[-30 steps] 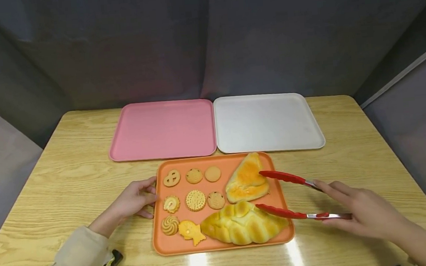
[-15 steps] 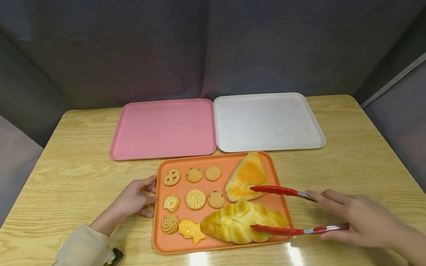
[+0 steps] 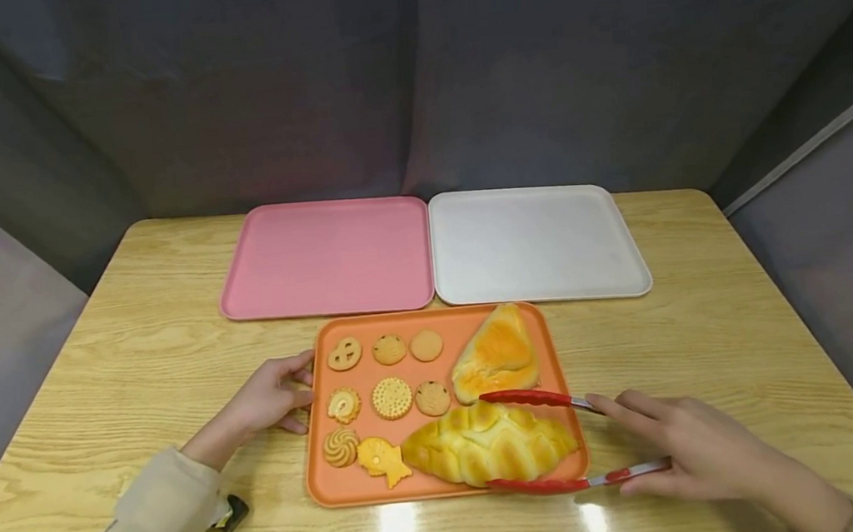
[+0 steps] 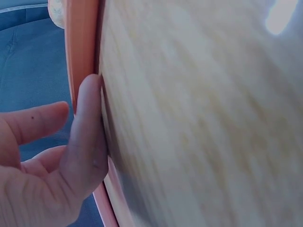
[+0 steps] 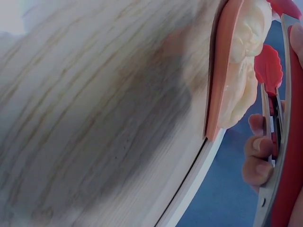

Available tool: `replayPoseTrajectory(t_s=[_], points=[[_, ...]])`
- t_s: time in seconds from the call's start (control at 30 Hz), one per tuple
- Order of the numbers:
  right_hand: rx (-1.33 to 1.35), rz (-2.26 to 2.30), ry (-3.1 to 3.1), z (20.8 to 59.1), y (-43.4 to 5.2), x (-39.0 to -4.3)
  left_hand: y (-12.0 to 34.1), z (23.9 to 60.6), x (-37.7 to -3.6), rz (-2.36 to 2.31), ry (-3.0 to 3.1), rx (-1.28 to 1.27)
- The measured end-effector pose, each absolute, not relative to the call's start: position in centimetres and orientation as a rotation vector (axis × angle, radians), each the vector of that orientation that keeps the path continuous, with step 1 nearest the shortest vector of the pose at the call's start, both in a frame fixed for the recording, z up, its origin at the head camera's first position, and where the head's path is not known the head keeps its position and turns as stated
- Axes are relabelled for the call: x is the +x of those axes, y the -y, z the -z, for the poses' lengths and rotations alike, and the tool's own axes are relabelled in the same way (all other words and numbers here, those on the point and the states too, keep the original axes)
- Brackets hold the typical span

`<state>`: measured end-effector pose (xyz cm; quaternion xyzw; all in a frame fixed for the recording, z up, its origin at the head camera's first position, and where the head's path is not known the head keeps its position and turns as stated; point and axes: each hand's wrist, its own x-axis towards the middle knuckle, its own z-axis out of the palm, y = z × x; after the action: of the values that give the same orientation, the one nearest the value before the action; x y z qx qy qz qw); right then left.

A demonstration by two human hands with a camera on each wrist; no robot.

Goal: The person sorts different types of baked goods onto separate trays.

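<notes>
Now right hand [image 3: 700, 453] gripping red tongs [image 3: 541, 441], arms having slid down from triangular bun [image 3: 495, 354] and now straddling braided loaf [image 3: 490, 453] on orange tray [image 3: 318, 475]; loaf not lifted. Left hand [image 3: 264, 400], fingers relaxed, steadying tray edge unchanged.

You have no readable text, label, brand, number or sign anywhere in these views.

A pink tray [image 3: 324, 257] and a white tray [image 3: 537, 242] lie side by side at upper centre on the table [image 3: 739, 316].
</notes>
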<state>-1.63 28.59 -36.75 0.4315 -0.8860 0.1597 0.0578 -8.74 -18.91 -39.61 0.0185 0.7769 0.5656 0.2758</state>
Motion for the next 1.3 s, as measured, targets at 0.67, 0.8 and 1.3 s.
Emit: replayPoseTrajectory(t_s=[0.67, 0.8, 1.3], points=[[1.378, -0.492, 2.676, 37.9, -27.9, -2.6, 18.8, 39.3, -8.7, -1.521, -2.091, 0.044], [1.387, -0.496, 2.68, 38.1, -27.8, -2.7, 18.7, 39.3, -8.7, -1.522, -2.091, 0.036], [1.333, -0.539, 2.667, 37.6, -28.1, -2.5, 18.6, 39.2, -8.7, -1.518, -2.094, 0.025]])
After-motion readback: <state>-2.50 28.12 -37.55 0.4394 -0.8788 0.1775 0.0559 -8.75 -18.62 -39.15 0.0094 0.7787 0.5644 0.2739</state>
